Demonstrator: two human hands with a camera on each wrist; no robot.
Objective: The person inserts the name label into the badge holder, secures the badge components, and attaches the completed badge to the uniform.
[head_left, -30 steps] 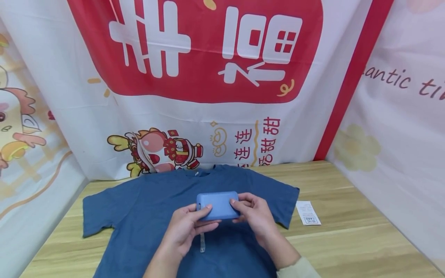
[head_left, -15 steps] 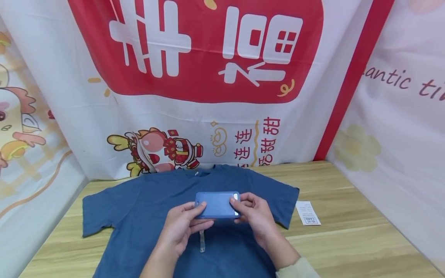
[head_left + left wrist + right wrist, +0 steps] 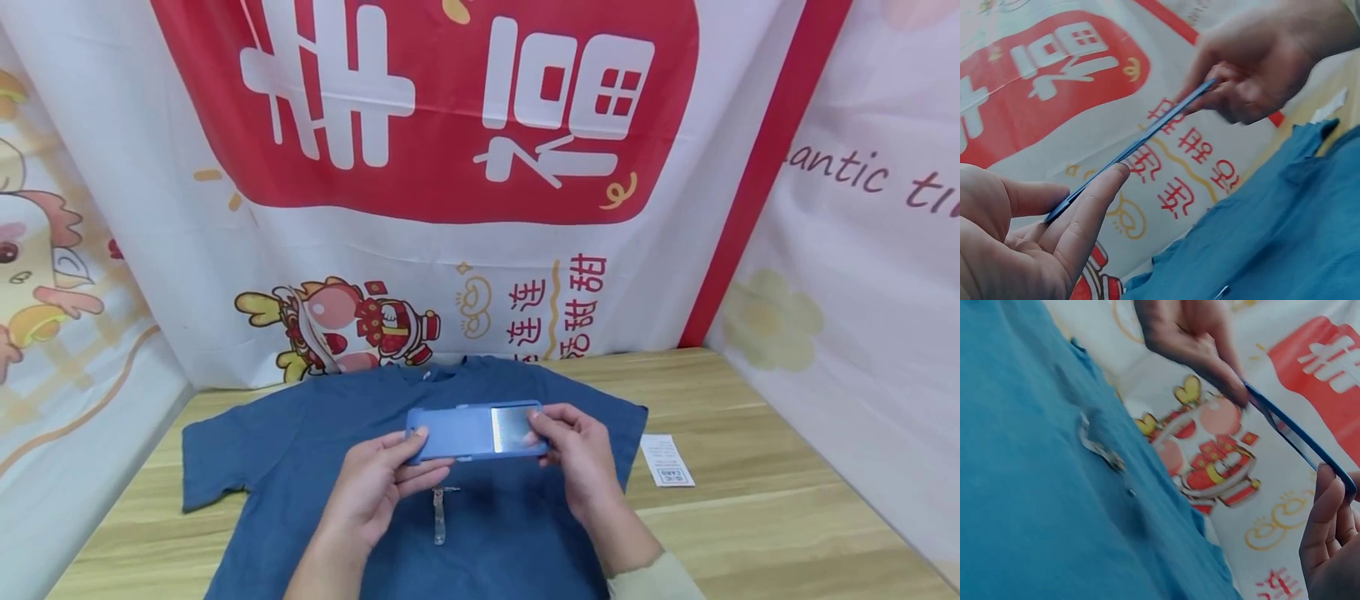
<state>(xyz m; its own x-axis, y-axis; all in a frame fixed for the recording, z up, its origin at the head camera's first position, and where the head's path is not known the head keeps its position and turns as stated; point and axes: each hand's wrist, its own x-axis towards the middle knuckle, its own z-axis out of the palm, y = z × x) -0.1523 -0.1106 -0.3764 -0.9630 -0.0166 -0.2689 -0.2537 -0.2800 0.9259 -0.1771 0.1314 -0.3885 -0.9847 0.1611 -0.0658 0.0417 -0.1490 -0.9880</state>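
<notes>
A blue sliding card holder (image 3: 453,432) is held up over the dark blue T-shirt (image 3: 300,475). My left hand (image 3: 372,483) pinches its left end, thumb on top and fingers beneath. At the other end my right hand (image 3: 583,458) grips it, thumb on the shiny clear panel (image 3: 512,429) that shows beside the blue cover. Edge-on in the left wrist view, the holder (image 3: 1125,153) looks thin and tilted. On the shirt below lies a clear strap with a metal clip (image 3: 438,517), also visible in the right wrist view.
To the right of the shirt's sleeve, a white printed card (image 3: 667,461) lies on the wooden table (image 3: 780,500). A printed curtain (image 3: 480,242) hangs behind the table, with more cloth on both sides.
The holder has been drawn apart: my right hand has moved right and my left hand slightly left. A shiny panel, first hidden, then a narrow strip, is now widely exposed.
</notes>
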